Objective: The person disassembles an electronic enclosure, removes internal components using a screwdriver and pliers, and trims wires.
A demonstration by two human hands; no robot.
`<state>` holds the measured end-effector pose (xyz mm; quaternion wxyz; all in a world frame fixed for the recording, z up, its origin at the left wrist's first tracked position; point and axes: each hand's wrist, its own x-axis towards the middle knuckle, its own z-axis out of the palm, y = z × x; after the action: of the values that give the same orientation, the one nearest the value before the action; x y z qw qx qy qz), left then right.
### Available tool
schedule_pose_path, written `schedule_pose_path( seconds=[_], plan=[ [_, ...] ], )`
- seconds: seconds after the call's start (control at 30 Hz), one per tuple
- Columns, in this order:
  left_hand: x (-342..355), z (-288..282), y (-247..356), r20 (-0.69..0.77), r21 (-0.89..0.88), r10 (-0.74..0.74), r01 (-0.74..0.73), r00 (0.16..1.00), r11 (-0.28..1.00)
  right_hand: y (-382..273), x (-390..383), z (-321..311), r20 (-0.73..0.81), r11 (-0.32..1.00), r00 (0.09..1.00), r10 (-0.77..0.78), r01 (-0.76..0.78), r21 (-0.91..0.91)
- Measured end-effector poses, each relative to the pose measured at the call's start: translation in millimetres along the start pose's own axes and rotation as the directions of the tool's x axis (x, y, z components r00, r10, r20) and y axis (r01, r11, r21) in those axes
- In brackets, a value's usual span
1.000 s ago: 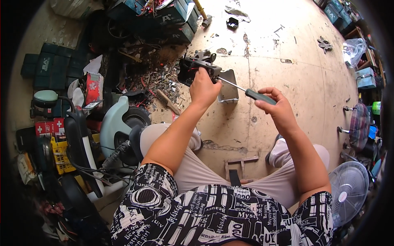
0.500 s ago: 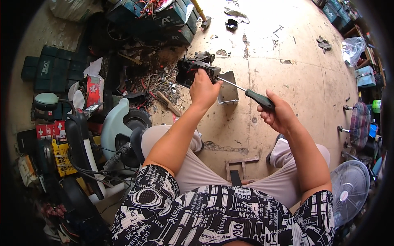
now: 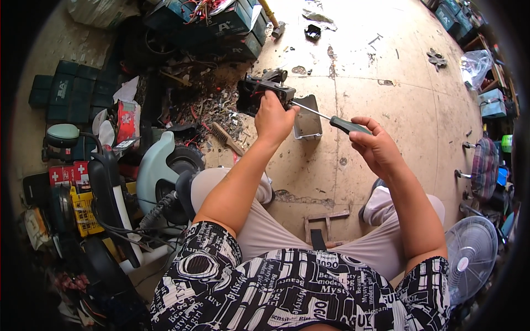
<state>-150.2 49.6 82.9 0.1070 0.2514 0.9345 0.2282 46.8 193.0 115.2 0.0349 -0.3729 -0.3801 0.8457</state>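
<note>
My left hand (image 3: 274, 122) is closed on a black plastic housing (image 3: 251, 95), which has a cavity and some red wire inside. My right hand (image 3: 376, 144) pinches the dark green handle of a screwdriver (image 3: 349, 126) between thumb and fingers. Its steel shaft runs leftward, and the tip meets the right side of the housing beside my left thumb; the exact contact spot is too small to make out. Behind the shaft, an open grey box (image 3: 308, 124) stands on the floor below.
A wooden brush (image 3: 226, 138) lies by a heap of scraps (image 3: 207, 110). To the left stand a pale green scooter part (image 3: 152, 171) and dark battery blocks (image 3: 77, 94). A hammer (image 3: 277, 30) is far ahead; a fan (image 3: 469, 256) is at the right.
My right hand has shifted its hold on the screwdriver handle, from a wrap round its end to a fingertip pinch. The housing and my left hand stay nearly in place.
</note>
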Motion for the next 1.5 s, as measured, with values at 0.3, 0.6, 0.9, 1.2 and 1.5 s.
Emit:
schedule_pose_path(
  seconds=[0.3, 0.6, 0.9, 1.2, 1.5],
  plan=[
    [0, -3, 5, -0.007, 0.005, -0.002, 0.002, 1.000, 1.000, 5, 5, -1, -0.107, 0.998, 0.993, -0.044, 0.048, 0.031],
    [0, -5, 6, -0.005, 0.002, -0.017, 0.017, 1.000, 1.000, 9, 7, -9, -0.064, 0.992, 0.992, -0.106, 0.101, -0.075],
    [0, -5, 4, -0.016, 0.005, -0.013, 0.013, 1.000, 1.000, 5, 4, -10, 0.041, 0.996, 0.999, 0.026, -0.023, -0.089],
    [-1, -5, 6, -0.017, -0.002, 0.004, -0.004, 1.000, 1.000, 10, 7, -13, 0.003, 0.997, 1.000, 0.001, 0.000, -0.082],
    [-1, -3, 4, -0.031, -0.003, -0.001, 0.001, 1.000, 1.000, 1, 3, -14, 0.016, 0.982, 0.983, 0.182, -0.181, -0.052]
  ],
)
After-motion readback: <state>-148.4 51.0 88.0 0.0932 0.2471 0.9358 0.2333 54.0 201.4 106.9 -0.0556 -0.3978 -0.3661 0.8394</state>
